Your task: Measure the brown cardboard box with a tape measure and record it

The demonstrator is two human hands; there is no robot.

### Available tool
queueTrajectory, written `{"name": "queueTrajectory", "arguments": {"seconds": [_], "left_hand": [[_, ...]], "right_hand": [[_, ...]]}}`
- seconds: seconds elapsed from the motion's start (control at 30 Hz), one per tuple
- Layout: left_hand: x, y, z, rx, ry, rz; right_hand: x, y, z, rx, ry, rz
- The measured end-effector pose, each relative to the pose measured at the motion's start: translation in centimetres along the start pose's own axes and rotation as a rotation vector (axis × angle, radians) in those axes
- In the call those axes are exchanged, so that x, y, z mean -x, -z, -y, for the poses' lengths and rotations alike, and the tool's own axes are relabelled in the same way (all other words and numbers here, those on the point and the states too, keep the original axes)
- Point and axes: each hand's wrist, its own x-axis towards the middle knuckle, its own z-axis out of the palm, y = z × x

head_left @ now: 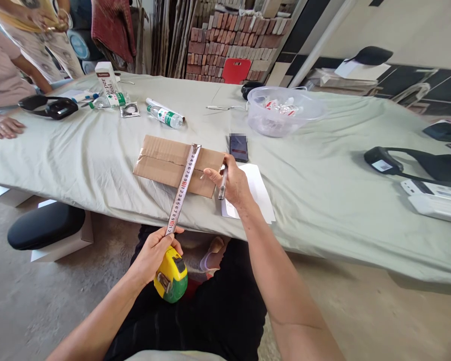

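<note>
A brown cardboard box [161, 156] lies on the cloth-covered table in front of me. Across its top runs the white blade of a tape measure [178, 198], its hooked end at the box's far edge. My left hand [158, 253] is closed on the blade just above the yellow and green case, which hangs over my lap. At the box's right end is my right hand [233, 183], thumb stretched over the top and the other fingers mostly hidden. A slim clear pen [222, 184] is held in that hand, pointing down toward me.
White paper [253, 193] lies under my right wrist, and a phone [238, 148] sits beyond it. Farther back stand a clear plastic basin [272, 123] and a water bottle [165, 116]. Black headsets [417, 165] lie at both sides. Two people stand at the far left.
</note>
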Motion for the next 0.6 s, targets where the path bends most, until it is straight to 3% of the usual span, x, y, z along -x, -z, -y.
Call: {"name": "queueTrajectory", "arguments": {"seconds": [0.6], "left_hand": [[-0.22, 0.18, 0.84, -0.033, -0.025, 0.013]], "right_hand": [[0.34, 0.01, 0.23, -0.033, -0.041, 0.017]]}}
